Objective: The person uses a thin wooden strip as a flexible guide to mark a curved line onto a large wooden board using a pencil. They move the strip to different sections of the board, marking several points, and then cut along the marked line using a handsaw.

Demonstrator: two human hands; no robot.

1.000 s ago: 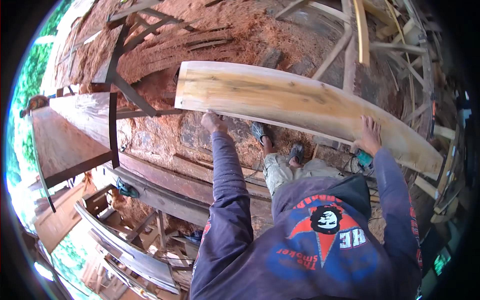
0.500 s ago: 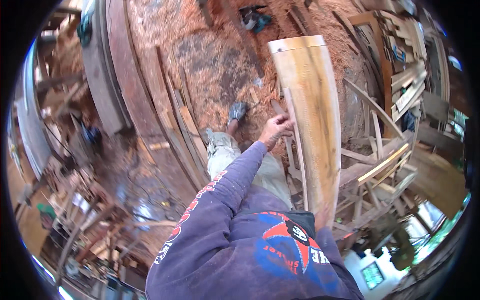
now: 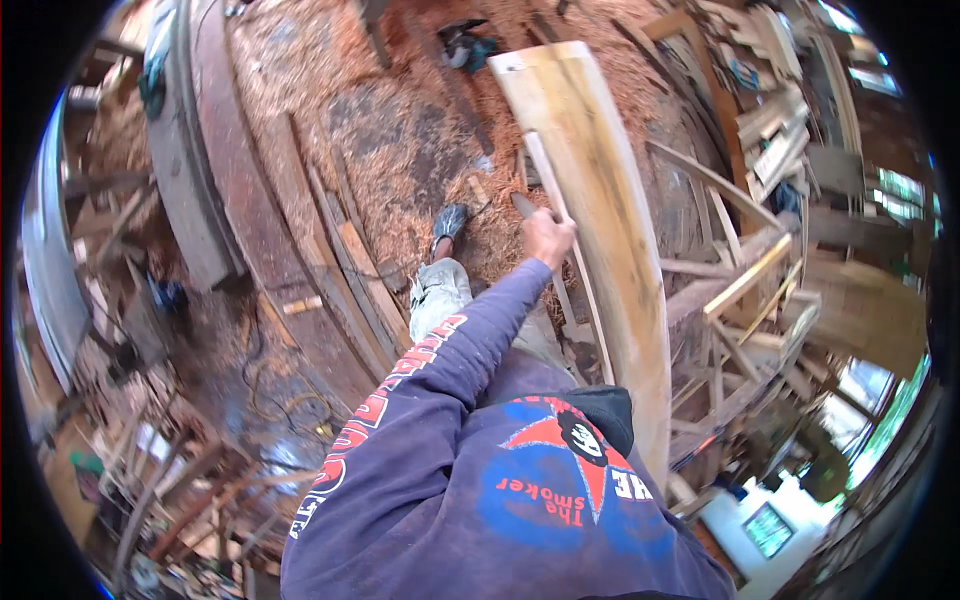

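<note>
A long, broad wooden plank (image 3: 595,170), yellowish brown with dark streaks, stretches from close to my body out to the far side. Along its left edge lies a narrow pale wooden strip (image 3: 552,178). My left hand (image 3: 549,238) is closed at this strip, about midway along the plank, knuckles up; its fingertips are hidden. Just beyond that hand, a greyish pointed piece (image 3: 522,205) shows, its kind unclear. My right hand is out of sight, with the right sleeve hidden low beside my torso near the plank's near end.
Reddish shavings (image 3: 400,85) cover the ground. Long boards (image 3: 240,150) lie to the left. On the right, a slatted wooden frame (image 3: 750,280) and stacked offcuts (image 3: 775,130) crowd the plank. My shoe (image 3: 450,222) stands left of the plank.
The plank's far end appears shifted left and up in the view, with the surroundings shifted too. My left hand has turned knuckles up at the strip. My right hand has dropped from sight.
</note>
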